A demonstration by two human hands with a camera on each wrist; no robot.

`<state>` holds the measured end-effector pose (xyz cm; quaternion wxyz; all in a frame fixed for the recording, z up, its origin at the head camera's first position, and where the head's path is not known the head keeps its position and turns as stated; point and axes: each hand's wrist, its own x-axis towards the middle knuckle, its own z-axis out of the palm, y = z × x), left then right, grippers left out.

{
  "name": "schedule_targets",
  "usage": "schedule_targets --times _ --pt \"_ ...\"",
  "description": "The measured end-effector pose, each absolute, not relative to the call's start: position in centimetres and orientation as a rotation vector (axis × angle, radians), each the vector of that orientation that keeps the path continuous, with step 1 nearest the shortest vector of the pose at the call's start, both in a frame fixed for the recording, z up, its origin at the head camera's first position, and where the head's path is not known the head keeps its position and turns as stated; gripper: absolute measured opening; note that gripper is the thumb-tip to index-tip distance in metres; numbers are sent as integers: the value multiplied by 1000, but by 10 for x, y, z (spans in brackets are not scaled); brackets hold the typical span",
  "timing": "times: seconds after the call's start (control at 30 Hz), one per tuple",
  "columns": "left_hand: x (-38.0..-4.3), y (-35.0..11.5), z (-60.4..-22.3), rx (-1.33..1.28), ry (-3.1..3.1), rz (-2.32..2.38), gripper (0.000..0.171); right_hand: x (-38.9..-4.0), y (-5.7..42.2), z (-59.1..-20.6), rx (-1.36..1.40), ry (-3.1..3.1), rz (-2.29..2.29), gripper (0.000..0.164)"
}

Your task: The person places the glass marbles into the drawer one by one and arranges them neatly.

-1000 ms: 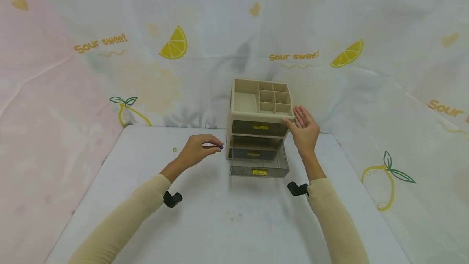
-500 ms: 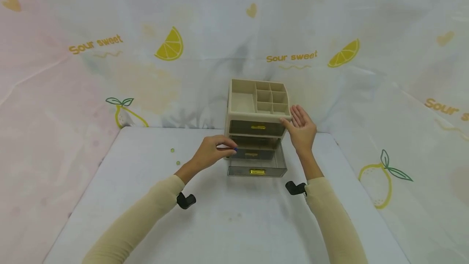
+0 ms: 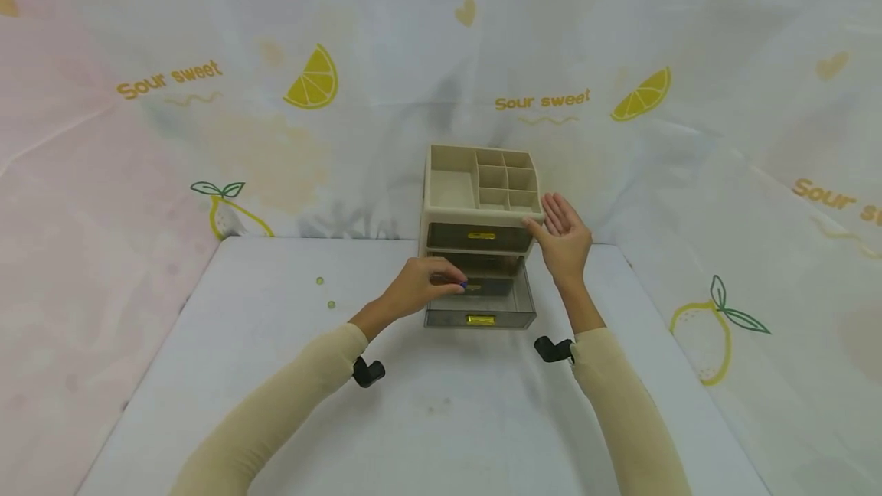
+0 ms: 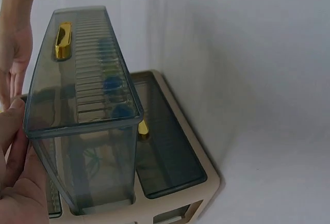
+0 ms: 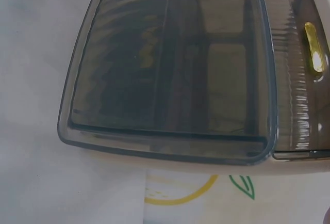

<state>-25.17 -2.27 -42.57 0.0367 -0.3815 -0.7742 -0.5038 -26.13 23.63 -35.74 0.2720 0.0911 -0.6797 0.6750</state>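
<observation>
My left hand [image 3: 422, 285] pinches a small dark-blue piece [image 3: 464, 285] between thumb and fingertips, over the pulled-out middle drawer [image 3: 441, 319] of a beige desktop organizer [image 3: 482, 215]. That drawer is smoky and see-through with a gold handle [image 4: 63, 41]; several bluish spots [image 4: 112, 83] show through its front in the left wrist view. At the organizer's upper right corner, my right hand [image 3: 568, 247] rests its thumb on the front edge, fingers extended along the side. Only a sliver of that hand enters the right wrist view.
Two small yellow-green pieces [image 3: 320, 280] lie on the white table [image 3: 289, 373] left of the organizer. The top drawer [image 3: 478, 236] is pushed in. Divided compartments [image 3: 507, 174] form the organizer's top. A lemon-print cloth [image 3: 386, 37] hangs close behind.
My left hand has moved right with the blue piece, from beside the organizer to over the drawer. A second yellow-green piece came into sight on the table. My right hand stays at the corner.
</observation>
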Motion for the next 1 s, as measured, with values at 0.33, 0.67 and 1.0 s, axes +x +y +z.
schedule_targets --times 0.33,0.67,1.0 --pt "-258 -5 -426 -1226 -2449 -1404 16 -258 234 -358 229 -1829 1817 69" --pt "-258 12 -423 -1242 -2536 -1253 18 -255 233 -358 238 -1819 1807 69" --pt "-257 32 -416 -1435 -2684 -1197 17 -256 233 -360 220 -1802 1839 69"
